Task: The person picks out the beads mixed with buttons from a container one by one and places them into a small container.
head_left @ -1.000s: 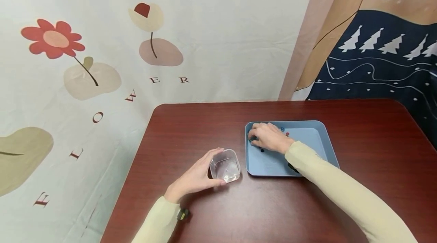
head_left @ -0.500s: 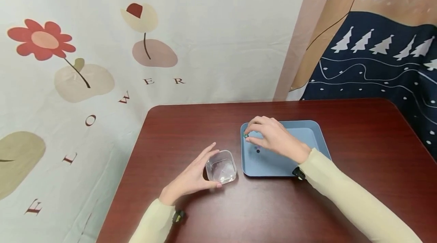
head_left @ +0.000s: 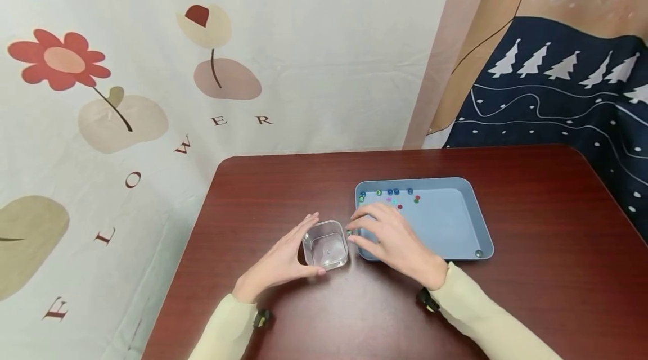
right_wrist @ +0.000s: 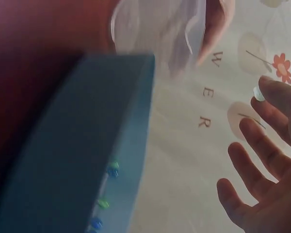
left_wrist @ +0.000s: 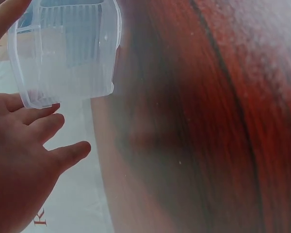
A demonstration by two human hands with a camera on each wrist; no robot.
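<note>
My left hand point(head_left: 283, 261) holds a clear plastic container point(head_left: 326, 244) around its left side, thumb at the near wall and fingers at the far one. In the left wrist view, the container's ribbed clear wall point(left_wrist: 77, 53) shows above the fingers. Just right of it, over the left edge of a blue tray point(head_left: 450, 225), my right hand point(head_left: 395, 242) pinches a small glass marble point(right_wrist: 258, 93) between thumb and index finger. The other right fingers are spread. Blue and green marbles point(head_left: 393, 192) line the tray's far left side.
Small red, green and pink pieces point(head_left: 417, 199) lie on the tray floor. A lone dark marble point(head_left: 478, 253) sits in its near right corner. The reddish-brown table point(head_left: 547, 214) reaches back to a hanging cloth point(head_left: 329, 67) with printed flowers.
My right hand has come from the tray's far left corner toward the container with the marble pinched, uncovering marbles and small pieces. The left hand stays at the container.
</note>
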